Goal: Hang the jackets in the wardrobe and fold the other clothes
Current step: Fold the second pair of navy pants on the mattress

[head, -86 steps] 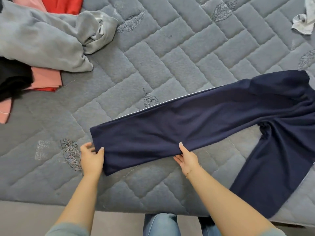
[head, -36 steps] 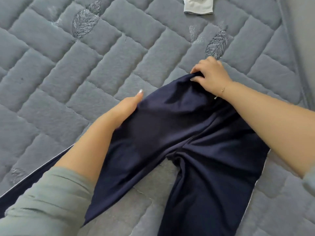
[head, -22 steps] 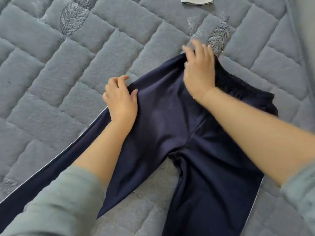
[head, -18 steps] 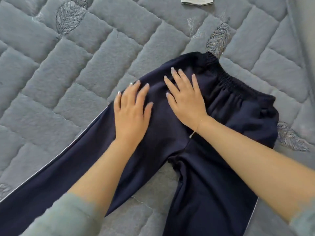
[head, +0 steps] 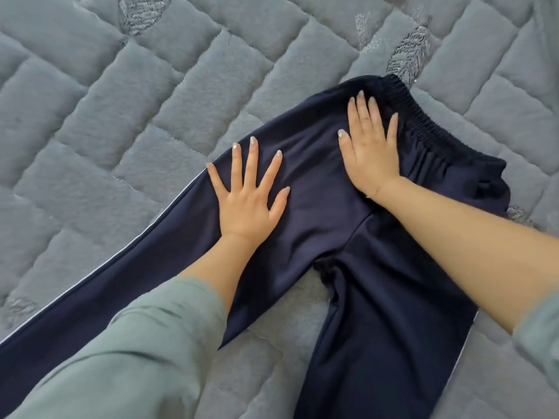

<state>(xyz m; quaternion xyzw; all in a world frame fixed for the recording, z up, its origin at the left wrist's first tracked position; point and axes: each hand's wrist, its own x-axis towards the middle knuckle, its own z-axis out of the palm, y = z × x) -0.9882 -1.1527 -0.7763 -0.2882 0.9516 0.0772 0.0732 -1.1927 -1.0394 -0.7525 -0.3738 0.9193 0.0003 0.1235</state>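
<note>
Trousers lie flat on quilted grey bedspread.

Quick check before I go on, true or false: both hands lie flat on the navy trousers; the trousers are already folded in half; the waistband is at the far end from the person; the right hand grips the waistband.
1. Both hands lie flat on the navy trousers. True: left hand and right hand rest with straight fingers.
2. The trousers are already folded in half. False: both legs lie spread apart on the quilted bed cover.
3. The waistband is at the far end. True.
4. The right hand grips the waistband. False: it lies flat just below it.
</note>
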